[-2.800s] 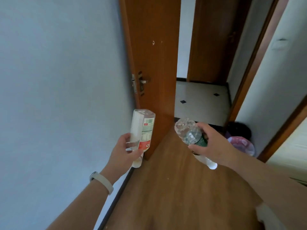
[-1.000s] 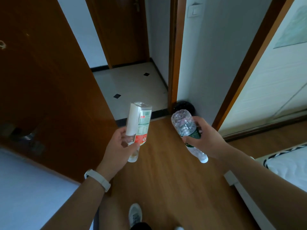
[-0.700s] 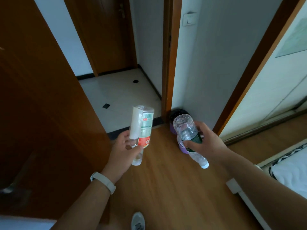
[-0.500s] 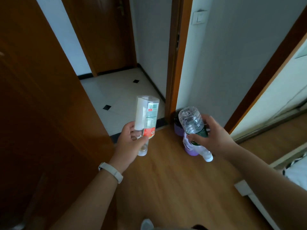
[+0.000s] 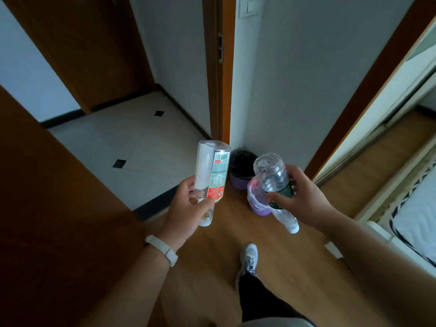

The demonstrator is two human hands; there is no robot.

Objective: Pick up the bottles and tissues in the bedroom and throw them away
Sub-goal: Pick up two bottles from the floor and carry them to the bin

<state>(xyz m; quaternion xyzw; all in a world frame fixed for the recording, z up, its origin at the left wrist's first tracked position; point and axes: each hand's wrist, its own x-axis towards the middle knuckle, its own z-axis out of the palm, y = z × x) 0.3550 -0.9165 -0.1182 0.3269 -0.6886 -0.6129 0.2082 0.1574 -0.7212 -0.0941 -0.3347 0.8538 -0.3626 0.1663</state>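
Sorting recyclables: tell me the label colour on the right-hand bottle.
The label is dark green; head view shows it.

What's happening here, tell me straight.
A person stands by the bedroom door frame with a bottle in each hand, caps pointing down. The left hand grips a red-labelled bottle; the right hand grips a crumpled green-labelled bottle. A black-lined bin and a pink-lined bin sit on the floor in the corner ahead. Neither bottle has been dropped in yet.
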